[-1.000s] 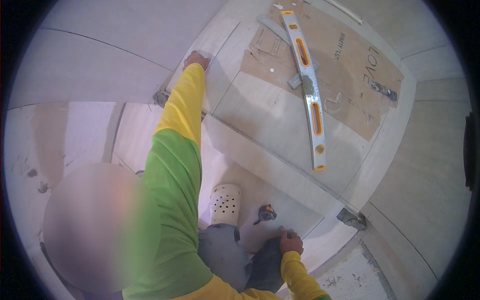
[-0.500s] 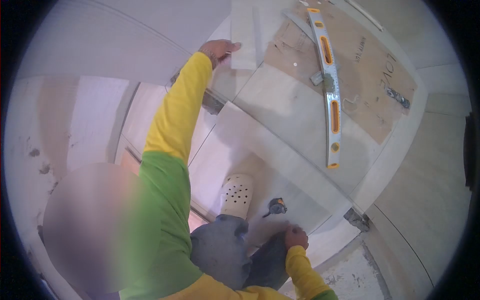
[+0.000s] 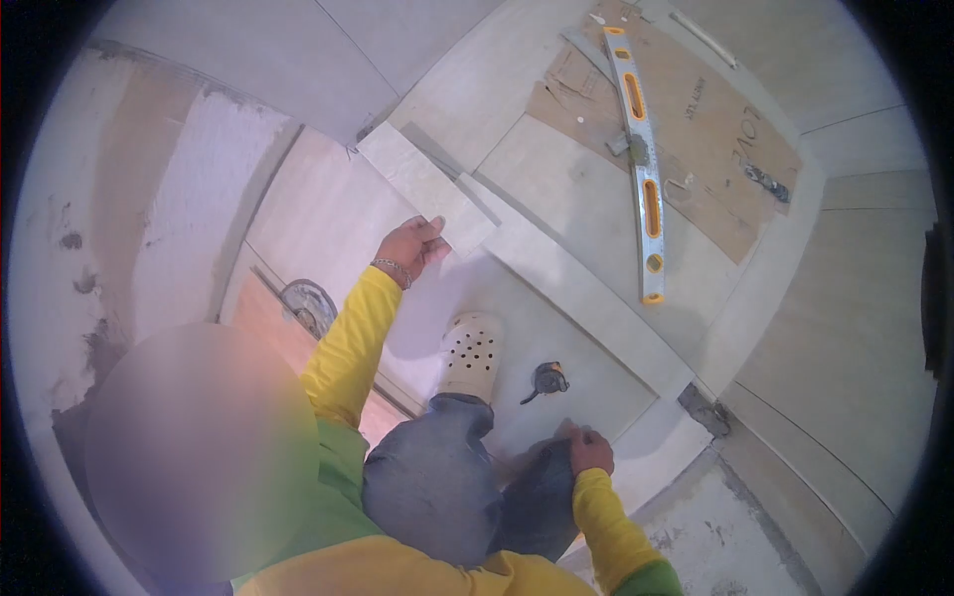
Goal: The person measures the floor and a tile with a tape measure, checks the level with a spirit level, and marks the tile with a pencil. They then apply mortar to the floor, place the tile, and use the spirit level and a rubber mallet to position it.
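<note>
My left hand (image 3: 415, 243) grips the end of a short pale tile strip (image 3: 422, 184), thumb on top and fingers underneath. The strip slants along the step edge, its near end by a longer tile strip (image 3: 586, 293) lying along that edge. My right hand (image 3: 593, 452) is beside my bent knee in dark trousers, its fingers curled; what they hold, if anything, is hidden. A dark tape measure (image 3: 549, 379) lies on the large floor tile (image 3: 527, 328) between my hands, near my white clog (image 3: 470, 355).
A long spirit level (image 3: 639, 164) rests on the upper tiles, partly over a brown cardboard sheet (image 3: 701, 129). A dark tool (image 3: 766, 183) lies on the cardboard. A mortar-stained gap (image 3: 704, 409) shows at the step's right end. A blurred round shape (image 3: 199, 447) covers the lower left.
My left hand has brought the short tile strip down and turned it to slant along the step edge. My right hand has hardly moved. The view has shifted slightly.
</note>
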Motion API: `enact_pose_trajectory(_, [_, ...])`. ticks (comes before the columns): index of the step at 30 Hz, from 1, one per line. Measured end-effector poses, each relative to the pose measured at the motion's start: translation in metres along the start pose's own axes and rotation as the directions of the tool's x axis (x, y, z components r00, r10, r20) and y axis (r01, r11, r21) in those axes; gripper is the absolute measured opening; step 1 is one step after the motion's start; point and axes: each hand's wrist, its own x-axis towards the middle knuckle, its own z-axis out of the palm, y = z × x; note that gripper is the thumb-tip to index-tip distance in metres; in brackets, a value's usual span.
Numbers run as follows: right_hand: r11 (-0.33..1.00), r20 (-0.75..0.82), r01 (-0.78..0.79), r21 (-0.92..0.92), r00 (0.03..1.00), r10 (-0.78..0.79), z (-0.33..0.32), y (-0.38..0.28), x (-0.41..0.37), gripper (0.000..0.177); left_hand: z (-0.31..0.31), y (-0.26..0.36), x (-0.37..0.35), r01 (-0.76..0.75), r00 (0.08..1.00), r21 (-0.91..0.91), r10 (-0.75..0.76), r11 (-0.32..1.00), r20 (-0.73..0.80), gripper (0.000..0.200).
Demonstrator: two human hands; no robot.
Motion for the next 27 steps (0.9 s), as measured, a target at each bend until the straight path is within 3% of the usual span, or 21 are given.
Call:
enact_pose_trajectory(8, [0.999, -0.033, 0.026, -0.045, 0.999, -0.027, -0.004, -0.008, -0.009, 0.064, 0.0, -0.002, 0.02, -0.068, 0.997, -0.116, 0.063, 0.991, -0.044, 0.021])
enact_pose_trajectory(22, [0.999, -0.051, -0.021, -0.045, 0.999, 0.018, 0.001, -0.003, -0.001, 0.063, 0.021, 0.017, 0.025, -0.083, 0.991, -0.078, 0.075, 0.993, -0.107, 0.017])
enact_pose_trajectory(27, [0.998, -0.033, -0.051, -0.04, 0.998, 0.05, -0.004, -0.006, -0.001, 0.065, 0.075, 0.052, 0.04, -0.069, 0.997, 0.07, 0.066, 0.995, 0.035, 0.019])
